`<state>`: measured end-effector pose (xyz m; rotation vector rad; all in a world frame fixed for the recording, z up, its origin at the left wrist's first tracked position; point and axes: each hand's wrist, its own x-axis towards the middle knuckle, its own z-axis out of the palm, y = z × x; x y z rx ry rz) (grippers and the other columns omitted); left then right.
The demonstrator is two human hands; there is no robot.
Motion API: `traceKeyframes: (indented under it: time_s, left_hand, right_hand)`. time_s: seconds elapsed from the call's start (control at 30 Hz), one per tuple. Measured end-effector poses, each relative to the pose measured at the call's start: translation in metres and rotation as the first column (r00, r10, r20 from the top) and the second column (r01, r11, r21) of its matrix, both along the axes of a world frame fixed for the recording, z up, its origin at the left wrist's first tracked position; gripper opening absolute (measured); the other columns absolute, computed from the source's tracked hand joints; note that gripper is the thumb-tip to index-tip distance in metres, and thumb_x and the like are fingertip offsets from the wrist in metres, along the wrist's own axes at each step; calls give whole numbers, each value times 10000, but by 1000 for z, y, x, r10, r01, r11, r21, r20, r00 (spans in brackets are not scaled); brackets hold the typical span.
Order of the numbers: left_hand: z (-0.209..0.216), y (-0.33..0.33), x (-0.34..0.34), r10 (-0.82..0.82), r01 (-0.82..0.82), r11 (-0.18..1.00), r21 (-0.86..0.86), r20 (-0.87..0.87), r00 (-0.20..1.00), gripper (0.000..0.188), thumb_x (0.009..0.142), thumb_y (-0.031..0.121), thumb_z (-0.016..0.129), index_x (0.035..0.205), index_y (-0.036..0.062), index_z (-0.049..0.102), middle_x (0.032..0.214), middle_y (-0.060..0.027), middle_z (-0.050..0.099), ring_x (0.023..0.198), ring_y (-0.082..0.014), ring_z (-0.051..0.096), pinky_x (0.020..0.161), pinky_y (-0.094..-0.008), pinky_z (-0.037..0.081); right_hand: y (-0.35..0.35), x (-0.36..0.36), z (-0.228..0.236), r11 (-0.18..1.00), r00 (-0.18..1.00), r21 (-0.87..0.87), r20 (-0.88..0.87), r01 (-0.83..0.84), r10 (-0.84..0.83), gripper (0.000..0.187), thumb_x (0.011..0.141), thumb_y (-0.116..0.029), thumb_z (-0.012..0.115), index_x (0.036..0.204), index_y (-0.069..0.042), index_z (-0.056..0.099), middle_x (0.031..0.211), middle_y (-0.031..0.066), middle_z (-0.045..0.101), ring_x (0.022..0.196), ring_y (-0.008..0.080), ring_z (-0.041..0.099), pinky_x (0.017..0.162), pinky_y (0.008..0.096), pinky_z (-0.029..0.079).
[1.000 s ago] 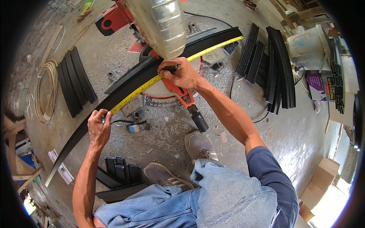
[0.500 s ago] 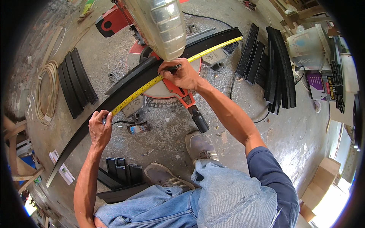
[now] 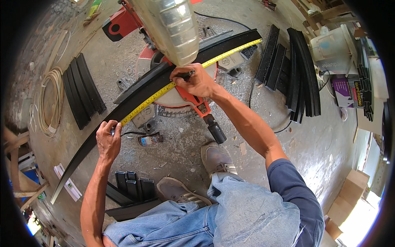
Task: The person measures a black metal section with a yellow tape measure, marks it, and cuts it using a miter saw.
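A long black metal profile lies slantwise across the bed of a red miter saw. Along its near edge a yellow tape measure is stretched out to the profile's right end. My left hand is closed on the tape at its left end, fingers pressed against the profile. My right hand rests on the profile near the middle, pinching a slim dark pen-like marker over the tape's edge. A clear ribbed plastic bottle on the saw hangs just above my right hand.
Black profiles lie at left beside a coiled pale hose; more profiles lie at right, near a white bucket. Short profile pieces sit by my feet. A black cable crosses the floor behind the saw.
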<state>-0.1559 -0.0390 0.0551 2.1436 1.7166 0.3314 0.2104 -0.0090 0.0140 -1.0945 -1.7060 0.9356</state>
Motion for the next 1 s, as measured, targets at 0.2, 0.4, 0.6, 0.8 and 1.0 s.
traceKeyframes:
  time_s: [0.2,0.4,0.6,0.8,1.0]
  left_hand:
    - [3,0,2,0,0,1000,-9,-2,1000,192,932,204,688,903,15,710,761,-125,553,680,-258,555,640,-407,436]
    - [1,0,0,-1,1,1000,-2,-15,1000,191,929,205,688,892,19,707,759,-128,553,682,-265,557,638,-415,430]
    - [3,0,6,5,-5,1000,-19,-8,1000,193,926,203,688,894,14,707,765,-136,558,700,-275,570,653,-416,440]
    - [8,-1,0,-42,43,999,-8,41,998,174,921,144,694,899,-29,681,771,-115,568,685,-219,542,646,-361,437]
    - [9,-33,13,-148,209,965,-157,330,932,85,877,49,681,930,-17,676,821,-148,623,746,-268,635,684,-368,491]
  right_hand:
    - [0,2,-3,999,1000,-33,-10,-24,24,111,866,-8,637,944,29,706,811,108,685,754,159,619,716,312,517]
    - [0,-1,-4,1000,998,-9,-58,3,-4,113,860,0,652,952,33,710,819,101,687,770,145,621,720,306,517]
    - [-4,6,-11,991,996,-133,-88,-1,-10,110,862,-31,634,924,30,702,795,95,685,757,123,615,699,300,510]
    - [-78,27,8,914,811,-405,-537,-5,-233,174,925,-138,637,955,23,695,875,93,680,714,132,579,634,284,451]
    - [-225,45,-18,761,589,-629,-558,161,-585,208,880,-164,662,931,35,691,812,94,657,659,138,549,582,291,419]
